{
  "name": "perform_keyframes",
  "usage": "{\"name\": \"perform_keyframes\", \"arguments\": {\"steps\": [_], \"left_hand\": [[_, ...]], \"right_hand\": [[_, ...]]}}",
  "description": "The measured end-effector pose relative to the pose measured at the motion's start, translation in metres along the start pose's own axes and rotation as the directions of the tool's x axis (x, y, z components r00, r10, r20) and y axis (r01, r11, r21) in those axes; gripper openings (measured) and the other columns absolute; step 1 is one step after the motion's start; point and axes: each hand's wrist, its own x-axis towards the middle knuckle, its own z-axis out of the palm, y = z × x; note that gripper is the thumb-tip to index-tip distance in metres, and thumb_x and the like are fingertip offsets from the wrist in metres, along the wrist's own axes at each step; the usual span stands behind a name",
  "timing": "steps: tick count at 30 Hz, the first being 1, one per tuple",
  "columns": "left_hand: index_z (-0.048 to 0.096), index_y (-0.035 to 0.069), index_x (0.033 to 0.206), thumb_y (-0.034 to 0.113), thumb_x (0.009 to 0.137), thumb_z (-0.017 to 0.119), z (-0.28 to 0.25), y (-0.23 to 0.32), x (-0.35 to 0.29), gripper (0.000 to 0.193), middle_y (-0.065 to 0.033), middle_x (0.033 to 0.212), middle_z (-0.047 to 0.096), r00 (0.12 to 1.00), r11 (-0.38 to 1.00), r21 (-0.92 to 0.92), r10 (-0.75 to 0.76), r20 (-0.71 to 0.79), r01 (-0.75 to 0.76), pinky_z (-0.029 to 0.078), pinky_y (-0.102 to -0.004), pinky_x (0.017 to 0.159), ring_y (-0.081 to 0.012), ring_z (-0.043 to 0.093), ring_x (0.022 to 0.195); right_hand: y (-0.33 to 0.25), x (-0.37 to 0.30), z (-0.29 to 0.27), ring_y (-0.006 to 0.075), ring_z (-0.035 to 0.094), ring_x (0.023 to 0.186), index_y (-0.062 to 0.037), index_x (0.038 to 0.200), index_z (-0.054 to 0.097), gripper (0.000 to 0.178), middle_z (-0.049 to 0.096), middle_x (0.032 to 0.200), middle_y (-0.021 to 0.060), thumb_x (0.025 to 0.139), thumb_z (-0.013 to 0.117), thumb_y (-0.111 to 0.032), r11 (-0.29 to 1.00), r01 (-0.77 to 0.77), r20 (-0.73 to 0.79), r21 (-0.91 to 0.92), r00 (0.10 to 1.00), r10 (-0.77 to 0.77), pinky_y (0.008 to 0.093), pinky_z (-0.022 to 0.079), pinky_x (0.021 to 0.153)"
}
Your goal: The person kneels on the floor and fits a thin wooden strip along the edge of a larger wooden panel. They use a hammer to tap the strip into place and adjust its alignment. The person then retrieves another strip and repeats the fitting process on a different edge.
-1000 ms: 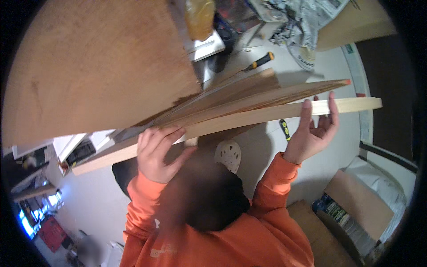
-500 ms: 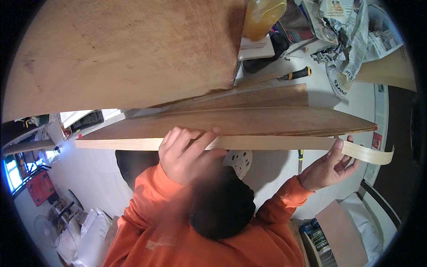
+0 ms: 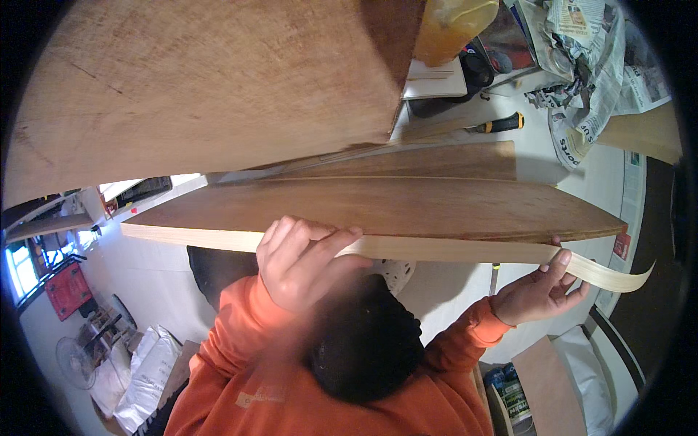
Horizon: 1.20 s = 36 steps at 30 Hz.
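A brown wooden board (image 3: 436,207) stands on edge across the middle, its narrow edge facing me. Along that edge runs a pale wood edge-banding strip (image 3: 451,249), whose free end curls out past the board's right corner. My left hand (image 3: 298,265) is wrapped over the board's edge left of centre, fingers on top and pressing the strip. Close to the right corner, my right hand (image 3: 542,291) pinches the strip between thumb and fingers.
A larger brown panel (image 3: 218,87) fills the upper left. Beyond the board lie a yellow-and-black handled tool (image 3: 502,123), crumpled newspaper (image 3: 596,102) and a bag of amber stuff (image 3: 451,29). White sacks (image 3: 149,378) and a fan (image 3: 75,362) stand at lower left.
The board's right end and my right hand with the strip appear slightly lower and farther right. The view has shifted a little. Both hands keep their grip.
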Motion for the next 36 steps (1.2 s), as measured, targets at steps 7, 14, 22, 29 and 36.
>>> {"name": "perform_keyframes", "arguments": {"steps": [7, 14, 22, 29, 36], "left_hand": [[0.075, 0.007, 0.102, 0.030, 0.058, 0.089, -0.002, 0.001, -0.004, 0.052, -0.0043, 0.087, 0.066, 0.998, 0.999, -0.002, -0.032, 0.057, 0.032, 0.044, -0.0330, 0.063, -0.0216, 0.058, 0.073], [0.076, 0.009, 0.096, 0.027, 0.057, 0.088, 0.000, 0.000, -0.002, 0.045, -0.0007, 0.081, 0.061, 1.000, 1.000, 0.015, -0.012, 0.024, 0.012, 0.043, -0.0316, 0.058, -0.0191, 0.055, 0.067], [0.075, 0.007, 0.100, 0.032, 0.057, 0.089, -0.006, 0.009, 0.008, 0.052, -0.0038, 0.082, 0.061, 0.991, 0.997, 0.031, -0.072, 0.111, 0.069, 0.042, -0.0346, 0.065, -0.0225, 0.055, 0.072], [0.074, 0.007, 0.098, 0.033, 0.059, 0.088, -0.014, 0.028, 0.030, 0.049, -0.0040, 0.080, 0.058, 0.959, 0.995, 0.099, -0.058, 0.278, 0.032, 0.042, -0.0358, 0.065, -0.0245, 0.055, 0.073], [0.074, 0.005, 0.100, 0.028, 0.064, 0.086, -0.004, 0.028, 0.032, 0.045, -0.0084, 0.093, 0.067, 0.964, 0.998, 0.012, -0.057, 0.261, 0.056, 0.049, -0.0368, 0.069, -0.0261, 0.061, 0.080]], "right_hand": [[-0.005, 0.003, 0.004, 0.0269, 0.070, 0.094, 0.0084, 0.132, 0.039, 0.045, 0.064, 0.109, 0.0231, 0.096, 0.063, -0.002, 1.000, 0.005, 0.019, -0.003, 1.000, -0.005, 0.0346, 0.061, 0.083], [-0.002, 0.004, 0.002, 0.0260, 0.067, 0.095, 0.0085, 0.130, 0.041, 0.043, 0.062, 0.110, 0.0231, 0.094, 0.063, 0.002, 1.000, -0.005, 0.050, 0.003, 0.999, 0.005, 0.0373, 0.057, 0.091], [0.003, 0.005, 0.001, 0.0270, 0.066, 0.100, 0.0087, 0.130, 0.041, 0.047, 0.061, 0.115, 0.0242, 0.092, 0.067, 0.002, 0.999, -0.030, -0.005, -0.040, 1.000, 0.029, 0.0361, 0.058, 0.091], [0.005, 0.005, -0.002, 0.0248, 0.064, 0.105, 0.0071, 0.130, 0.043, 0.048, 0.062, 0.115, 0.0236, 0.091, 0.070, -0.001, 0.998, -0.037, 0.007, -0.047, 0.999, 0.038, 0.0344, 0.056, 0.092], [0.009, 0.004, 0.000, 0.0238, 0.062, 0.105, 0.0053, 0.129, 0.045, 0.048, 0.063, 0.118, 0.0231, 0.090, 0.072, -0.002, 0.997, -0.045, 0.017, -0.055, 0.999, 0.046, 0.0346, 0.053, 0.092]]}}
